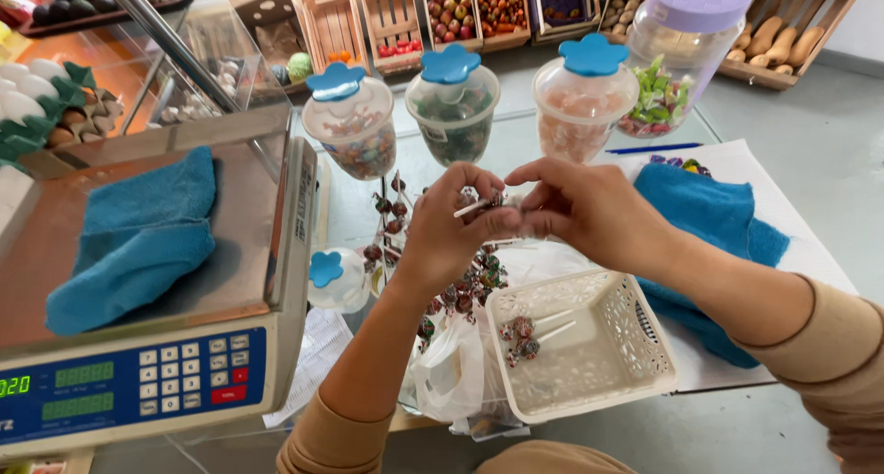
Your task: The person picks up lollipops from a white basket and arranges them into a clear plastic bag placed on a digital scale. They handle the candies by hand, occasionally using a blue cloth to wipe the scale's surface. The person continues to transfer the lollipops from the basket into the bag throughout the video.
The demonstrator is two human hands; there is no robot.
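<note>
This is a small shop counter with a glass surface (516,143), and wooden crates of fruit and vegetables stand far behind it.

From left to right: one steel weighing scale (157,281) with a blue keypad carries one folded blue cloth (138,244). At the far side stand three clear plastic jars with blue flower-shaped lids (353,124), and further right one bigger clear jar with a lilac lid (681,51), full of wrapped sweets. A fourth blue flower lid (325,269) lies near the scale. A second blue cloth (709,225) lies at the right.

The left hand (442,239) and the right hand (580,207) meet above the middle. Their fingers are closed narrowly on one small wrapped lollipop with a white stick (479,204), held in the air between them. I cannot tell exactly which fingers carry the weight.

To do this well, I think one hand should keep the stick firm while the other works the wrapper lightly, over the white perforated plastic basket (635,345) near the person, so a slip falls inside. In this basket lie about three lollipops (523,336); a loose group of many more (460,290) is beside it, too crowded to count.
</note>
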